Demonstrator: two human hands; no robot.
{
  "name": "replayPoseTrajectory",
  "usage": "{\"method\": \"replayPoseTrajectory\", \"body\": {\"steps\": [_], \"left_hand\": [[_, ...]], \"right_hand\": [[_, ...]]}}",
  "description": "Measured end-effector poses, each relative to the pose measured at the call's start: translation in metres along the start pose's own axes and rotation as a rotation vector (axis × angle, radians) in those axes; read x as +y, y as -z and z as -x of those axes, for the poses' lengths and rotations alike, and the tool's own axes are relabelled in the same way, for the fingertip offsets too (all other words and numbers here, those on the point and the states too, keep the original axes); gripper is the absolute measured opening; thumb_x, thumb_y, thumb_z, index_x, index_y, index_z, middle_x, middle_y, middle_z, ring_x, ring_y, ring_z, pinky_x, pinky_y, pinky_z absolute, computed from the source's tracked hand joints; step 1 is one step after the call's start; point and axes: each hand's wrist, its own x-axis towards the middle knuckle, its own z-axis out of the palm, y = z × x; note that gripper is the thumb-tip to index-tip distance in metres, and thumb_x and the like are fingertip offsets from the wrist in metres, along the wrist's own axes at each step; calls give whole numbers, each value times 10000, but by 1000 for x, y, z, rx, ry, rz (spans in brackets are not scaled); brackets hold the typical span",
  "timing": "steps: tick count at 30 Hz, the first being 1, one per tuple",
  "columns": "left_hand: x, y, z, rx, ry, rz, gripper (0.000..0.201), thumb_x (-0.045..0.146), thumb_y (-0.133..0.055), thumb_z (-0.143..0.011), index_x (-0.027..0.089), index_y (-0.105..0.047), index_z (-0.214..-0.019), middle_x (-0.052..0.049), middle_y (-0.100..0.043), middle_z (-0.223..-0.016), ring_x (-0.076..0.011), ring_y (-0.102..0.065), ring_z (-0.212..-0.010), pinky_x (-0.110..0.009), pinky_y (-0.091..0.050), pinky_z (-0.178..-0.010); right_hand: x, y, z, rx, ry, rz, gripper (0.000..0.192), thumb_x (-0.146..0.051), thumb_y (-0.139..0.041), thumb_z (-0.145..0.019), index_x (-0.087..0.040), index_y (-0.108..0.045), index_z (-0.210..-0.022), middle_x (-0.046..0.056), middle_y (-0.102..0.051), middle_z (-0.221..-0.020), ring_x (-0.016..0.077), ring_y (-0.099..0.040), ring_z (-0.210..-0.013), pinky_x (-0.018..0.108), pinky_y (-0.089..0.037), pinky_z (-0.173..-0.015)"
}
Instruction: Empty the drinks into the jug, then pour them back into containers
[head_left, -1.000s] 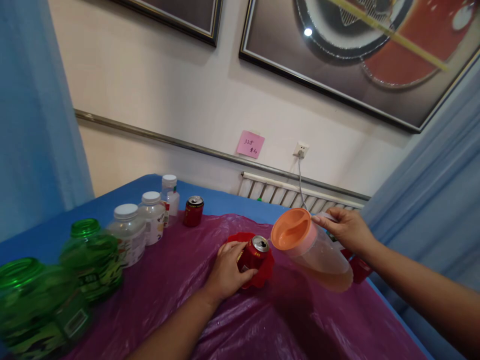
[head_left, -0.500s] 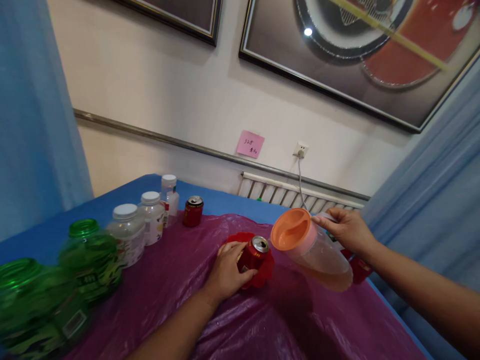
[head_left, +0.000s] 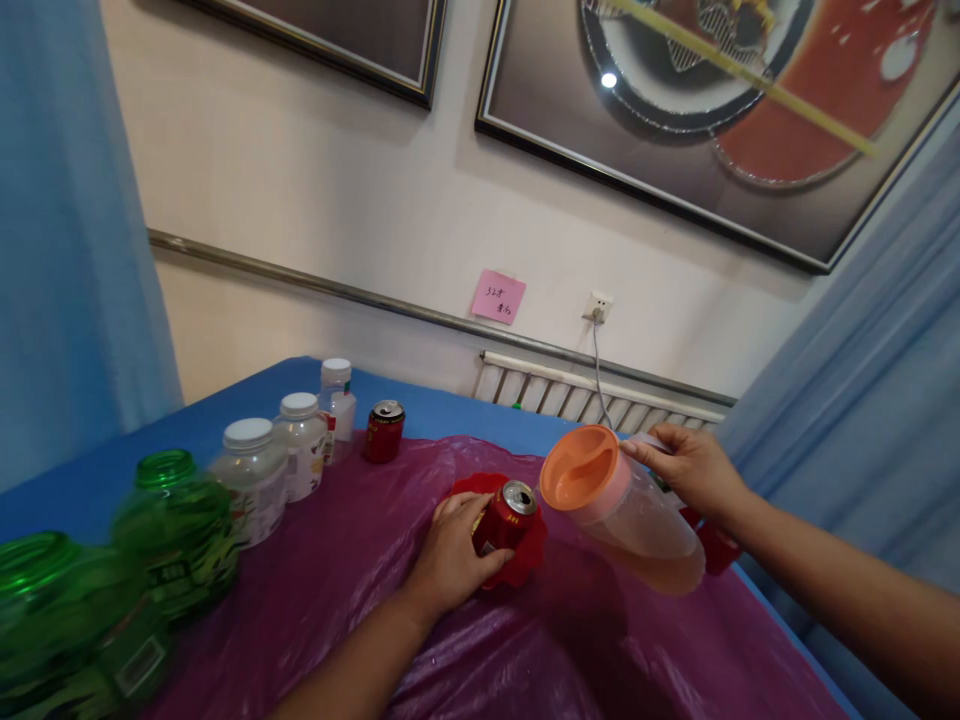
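Observation:
My left hand (head_left: 455, 548) is wrapped round a red drink can (head_left: 507, 520), which leans slightly to the right over a red scalloped dish (head_left: 529, 562). The can's silver top with its opening faces up. On the right, my right hand (head_left: 690, 465) grips the handle of a clear plastic pitcher (head_left: 637, 535) with an orange lid (head_left: 581, 468). The pitcher is tilted, its lid end toward the can and beside its top. Pale brownish liquid lies in the pitcher's lower part. I cannot make out a stream of liquid between pitcher and can.
A second red can (head_left: 385, 432) stands at the back. Along the left are white-capped clear jars (head_left: 251, 485) and large open green jars (head_left: 176, 535). Purple plastic sheeting (head_left: 352, 580) covers the blue table (head_left: 442, 403). Red items (head_left: 718, 550) sit behind the pitcher, partly hidden.
The whole view has shifted slightly, with everything a little lower in the picture. Both hands keep their holds, and the can and pitcher stay in nearly the same positions relative to each other.

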Motion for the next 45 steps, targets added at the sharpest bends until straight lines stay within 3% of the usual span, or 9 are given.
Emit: {"method": "replayPoseTrajectory", "body": {"steps": [9,20,30,45], "left_hand": [[2,0,0,-13,-4,-3,631,237,-846,-641,247,-666,-1246,-88,-686,-1243,-330,-601,-1175,-508,-435,-1060],[1,-1,1,-3,-3,-17,647,264,-847,-626,257,-670,-1248,-87,-697,-1235,-334,-618,-1164,-501,-459,-1048],[1,-2,1,2,-19,-17,644,273,-825,-644,257,-661,-1267,-83,-689,-1256,-339,-607,-1181,-524,-451,-1055],[3,0,2,-16,-2,-3,656,268,-823,-645,221,-649,-1277,-105,-677,-1275,-346,-599,-1202,-536,-442,-1068]], "right_hand": [[4,0,2,-23,-41,-47,608,-772,-684,-692,-235,-428,-570,-53,-362,-542,109,-350,-502,234,-281,-436],[-6,2,2,-2,-4,21,667,-835,-651,-656,-246,-361,-540,-56,-325,-519,101,-311,-489,240,-241,-437],[-2,1,2,-10,3,10,653,-833,-638,-691,-231,-426,-554,-50,-368,-526,106,-336,-497,240,-258,-443],[-4,2,5,-10,11,2,643,-803,-654,-708,-239,-391,-543,-53,-346,-518,103,-322,-491,237,-249,-434]]}}
